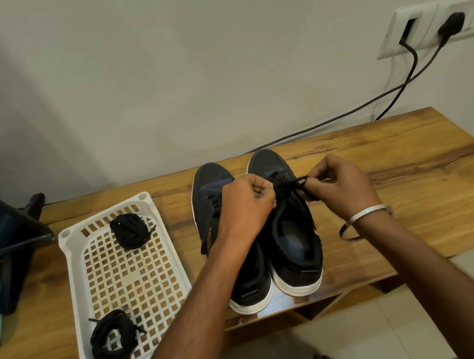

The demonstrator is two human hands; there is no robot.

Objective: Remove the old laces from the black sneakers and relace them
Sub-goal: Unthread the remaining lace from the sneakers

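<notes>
Sneakers, black, one pair, white soles, standing side by side on the wooden table, toes toward the wall, heels at the near edge.

Right sneaker: item in hand. Both hands work at its upper eyelets, where a black lace runs taut between them.

Left sneaker: partly under the left forearm; eyelets show on its near flap, but whether it carries a lace cannot be told.

Tray, white plastic lattice, left of the shoes, holding two black lace bundles, one at the far end, one at the near end. Old or new, not determinable.

Left hand: fingers curled tight, pinching one end of the lace.

Right hand: thumb and forefinger pinching a loop of the same lace; remaining fingers folded. A metal bangle sits on that wrist.

Handling note, as judged: this looks like a knot or bow at the top of the shoe. Tension is best kept even across both ends, pulling outward and level, not upward, so the shoe stays flat and the lower crossings do not bunch. Checking the two ends for equal length before cinching would be wise.

Not legible: the lace crossings lower down are black on black and covered by the hands; the knot's form is unclear. A dark ring lies on the table below the right wrist, identity uncertain.
</notes>
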